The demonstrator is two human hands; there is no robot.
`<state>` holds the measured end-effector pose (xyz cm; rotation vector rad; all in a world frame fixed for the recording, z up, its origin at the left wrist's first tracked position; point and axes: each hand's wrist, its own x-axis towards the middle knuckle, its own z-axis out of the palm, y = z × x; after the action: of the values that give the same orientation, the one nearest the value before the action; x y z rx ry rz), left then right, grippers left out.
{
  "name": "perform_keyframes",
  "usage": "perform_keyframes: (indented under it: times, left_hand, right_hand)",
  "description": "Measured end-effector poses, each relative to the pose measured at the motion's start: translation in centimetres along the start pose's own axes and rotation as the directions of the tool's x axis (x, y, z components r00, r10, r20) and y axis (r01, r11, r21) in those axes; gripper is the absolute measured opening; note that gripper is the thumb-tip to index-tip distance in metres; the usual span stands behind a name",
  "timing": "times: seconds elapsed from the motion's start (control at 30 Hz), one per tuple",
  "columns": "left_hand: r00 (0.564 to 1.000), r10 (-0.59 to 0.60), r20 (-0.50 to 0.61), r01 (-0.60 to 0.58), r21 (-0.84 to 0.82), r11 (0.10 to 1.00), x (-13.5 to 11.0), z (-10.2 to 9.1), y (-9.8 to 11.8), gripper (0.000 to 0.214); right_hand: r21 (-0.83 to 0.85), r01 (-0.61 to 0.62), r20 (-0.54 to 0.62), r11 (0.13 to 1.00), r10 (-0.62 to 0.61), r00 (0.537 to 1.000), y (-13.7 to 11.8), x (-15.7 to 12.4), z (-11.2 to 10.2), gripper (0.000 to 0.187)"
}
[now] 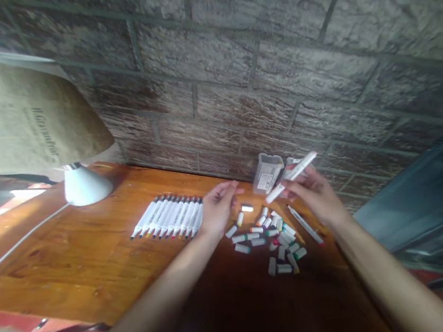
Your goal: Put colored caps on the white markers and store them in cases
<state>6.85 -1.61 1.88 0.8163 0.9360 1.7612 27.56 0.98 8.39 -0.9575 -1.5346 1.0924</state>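
My right hand (314,190) is closed around a white marker (291,177), held slanted above the desk with a reddish end pointing up. My left hand (221,202) hovers just right of a row of uncapped white markers (167,217), its thumb and fingers drawn together; anything pinched there is hidden. Many loose marker caps (258,241) with coloured ends are scattered on the wood between and below my hands. Beneath my right hand lies another marker (305,224), with a red end towards me.
Against the brick wall (221,96) stands a clear plastic case (267,173) with a label, and a second case (291,162) is partly hidden by my right hand. A lamp (88,185) with a printed shade occupies the left of the wooden desk (88,256), its white cord (25,239) trailing leftwards.
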Motion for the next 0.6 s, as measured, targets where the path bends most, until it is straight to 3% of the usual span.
perform_keyframes:
  times: [0.07, 0.13, 0.27, 0.37, 0.6]
  left_hand:
    - [1.0, 0.012, -0.007, -0.012, -0.011, 1.0, 0.2, 0.0, -0.2, 0.036]
    - [1.0, 0.019, 0.003, -0.019, -0.011, 1.0, 0.3, 0.0, -0.4, 0.036]
    - [0.999, 0.026, 0.036, -0.026, 0.015, 1.0, 0.4, 0.0, -0.8, 0.036]
    - [0.999, 0.032, 0.039, -0.033, 0.03, 0.999, 0.6, -0.1, -1.1, 0.035]
    - [0.999, 0.033, 0.025, -0.034, 0.03, 0.999, 0.8, -0.2, -1.1, 0.033]
  right_hand:
    - [-0.089, 0.079, -0.093, 0.993, -0.087, 0.992, -1.5, 3.1, -1.0, 0.051]
    - [-0.178, 0.109, -0.125, 0.978, -0.132, 0.983, -2.6, 6.1, -1.7, 0.044]
    - [-0.482, 0.163, -0.086, 0.861, -0.232, 0.969, -3.1, 10.3, -2.1, 0.037]
    - [-0.657, 0.163, -0.038, 0.736, -0.249, 0.968, -2.5, 11.6, -1.8, 0.033]
    - [-0.831, 0.1, -0.045, 0.548, -0.245, 0.969, -0.3, 11.1, -1.3, 0.025]
